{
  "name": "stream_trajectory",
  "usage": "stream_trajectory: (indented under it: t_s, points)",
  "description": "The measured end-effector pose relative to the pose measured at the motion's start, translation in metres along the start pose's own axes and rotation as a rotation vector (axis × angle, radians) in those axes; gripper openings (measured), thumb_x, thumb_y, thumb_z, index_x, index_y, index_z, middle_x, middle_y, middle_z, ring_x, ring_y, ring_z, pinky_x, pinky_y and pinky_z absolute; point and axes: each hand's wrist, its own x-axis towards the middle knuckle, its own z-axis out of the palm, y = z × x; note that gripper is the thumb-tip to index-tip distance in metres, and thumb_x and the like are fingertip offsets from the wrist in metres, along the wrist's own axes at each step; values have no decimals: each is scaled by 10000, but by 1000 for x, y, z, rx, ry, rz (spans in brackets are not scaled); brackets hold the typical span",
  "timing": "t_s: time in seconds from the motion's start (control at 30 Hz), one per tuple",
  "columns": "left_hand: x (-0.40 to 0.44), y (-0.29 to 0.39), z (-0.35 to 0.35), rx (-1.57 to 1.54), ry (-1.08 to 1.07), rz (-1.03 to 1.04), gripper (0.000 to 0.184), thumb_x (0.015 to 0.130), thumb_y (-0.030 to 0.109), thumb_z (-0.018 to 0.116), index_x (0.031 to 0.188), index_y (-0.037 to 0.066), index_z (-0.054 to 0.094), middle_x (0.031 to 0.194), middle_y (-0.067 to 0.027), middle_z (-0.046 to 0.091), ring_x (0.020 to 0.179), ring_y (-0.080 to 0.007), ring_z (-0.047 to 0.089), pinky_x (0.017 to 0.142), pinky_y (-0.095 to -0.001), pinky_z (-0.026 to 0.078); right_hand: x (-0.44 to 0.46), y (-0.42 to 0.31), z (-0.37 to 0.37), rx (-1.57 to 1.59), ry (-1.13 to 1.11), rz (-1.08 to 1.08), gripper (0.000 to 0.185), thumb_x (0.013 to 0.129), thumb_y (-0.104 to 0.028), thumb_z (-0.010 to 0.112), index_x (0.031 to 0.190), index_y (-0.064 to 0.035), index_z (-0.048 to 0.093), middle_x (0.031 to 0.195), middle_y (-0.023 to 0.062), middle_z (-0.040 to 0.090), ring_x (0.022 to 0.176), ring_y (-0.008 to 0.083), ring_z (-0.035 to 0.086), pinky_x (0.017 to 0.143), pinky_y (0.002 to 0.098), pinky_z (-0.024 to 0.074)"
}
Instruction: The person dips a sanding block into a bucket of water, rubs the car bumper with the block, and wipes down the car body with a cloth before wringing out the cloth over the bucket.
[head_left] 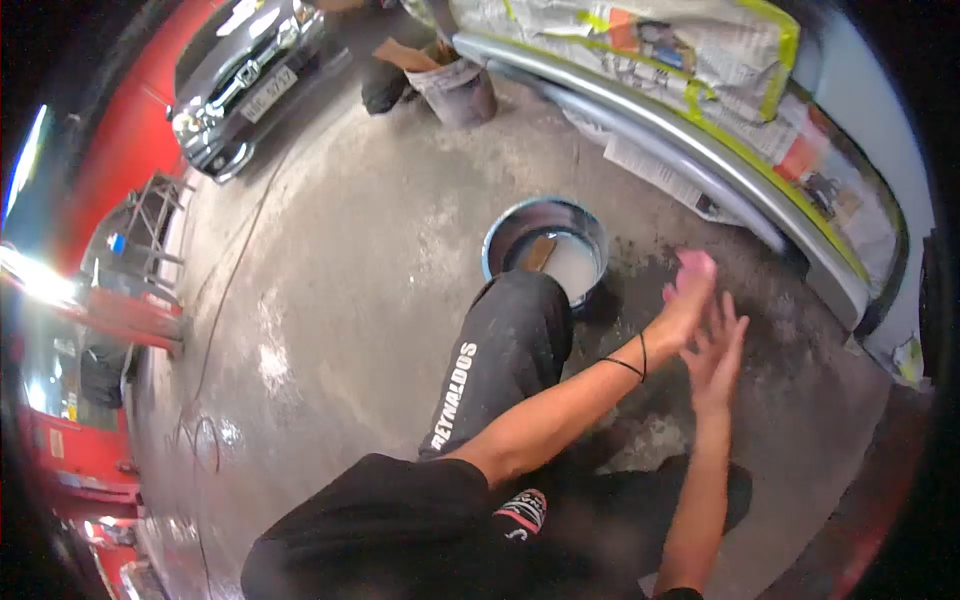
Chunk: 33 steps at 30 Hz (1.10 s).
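My left hand (pixel 685 303), on the arm with a black wristband, is closed around a small pink piece (pixel 697 265) over the wet floor. Just below and to the right of it, my right hand (pixel 715 355) has its fingers spread and holds nothing. A blue-rimmed bucket (pixel 497 240) with milky liquid stands left of my hands, partly hidden by my knee. Inside the bucket leans a brown flat piece (pixel 538 254). The silver lower edge of a car body (pixel 690 130) runs above and to the right of my hands.
Printed sheets (pixel 740 60) with yellow-green tape cover the car side. A dirty bucket (pixel 458 93) stands at the top beside a dark object. A dark car (pixel 245 90) is at the upper left. A metal stand (pixel 160 230) and a thin cable (pixel 235 260) are on the left.
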Motion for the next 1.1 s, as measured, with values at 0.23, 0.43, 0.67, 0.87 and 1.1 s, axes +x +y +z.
stream_trajectory:
  t_s: [0.23,0.43,0.67,0.87,1.1]
  points:
    - [-36,129,-86,822,-429,-12,331,995,308,678,1131,16,757,988,-204,763,887,-337,750,800,-421,572,22,27,-12,-7,93,156,491,1050,-433,603,1412,-101,602,1337,58,669,1195,175,650,975,351,543]
    - [36,71,-287,1241,20,122,350,898,266,747,1145,19,759,1060,-198,763,925,-343,744,849,-420,574,16,17,-6,-45,345,131,338,1021,-408,642,1190,-117,678,983,41,742,657,174,682,502,311,510]
    - [68,-78,-375,1678,-590,-419,401,806,294,769,1106,29,787,1216,-247,732,1169,-399,701,1041,-472,528,24,24,6,-135,268,141,324,1044,-374,616,1196,-92,666,997,50,729,704,165,691,554,304,534]
    - [62,-62,-377,1792,-469,-442,265,830,153,701,1037,23,803,1144,-234,749,1098,-388,731,945,-456,582,35,27,38,-259,219,53,261,1075,-295,571,1188,-76,657,1082,48,697,846,147,694,685,301,558]
    - [38,12,-382,1182,206,-171,156,846,191,749,944,78,794,996,-166,783,922,-332,755,838,-399,583,43,15,55,-327,273,14,290,1062,-343,592,1174,-86,665,1065,40,694,797,147,687,564,296,540]
